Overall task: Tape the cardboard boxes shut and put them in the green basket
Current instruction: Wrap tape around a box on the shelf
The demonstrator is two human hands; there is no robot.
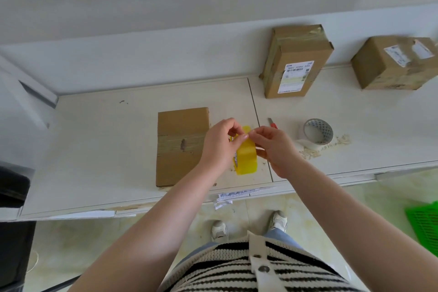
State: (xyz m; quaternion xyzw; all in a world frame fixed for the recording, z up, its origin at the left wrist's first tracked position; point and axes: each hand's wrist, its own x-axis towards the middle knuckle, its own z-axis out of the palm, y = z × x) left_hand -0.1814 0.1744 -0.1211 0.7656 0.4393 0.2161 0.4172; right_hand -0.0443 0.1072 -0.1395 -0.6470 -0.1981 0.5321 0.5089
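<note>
Cardboard box (182, 147) lies flat on the white table (99, 149), just left of both hands, not taped with the yellow stuff yet. Left hand (219, 144) and right hand (276, 149) hold the yellow tape roll (246, 156) above the table, fingers (241, 136) pinched together on what looks like the loose tape end. Best bet imo: peel slowly, keep the strip straight, then line it up over the seam. Two more boxes sit further back right, a clear tape roll (316, 134) and small cutter (272, 123) close by. Green basket (424, 225) waits on the pale floor at right.
</note>
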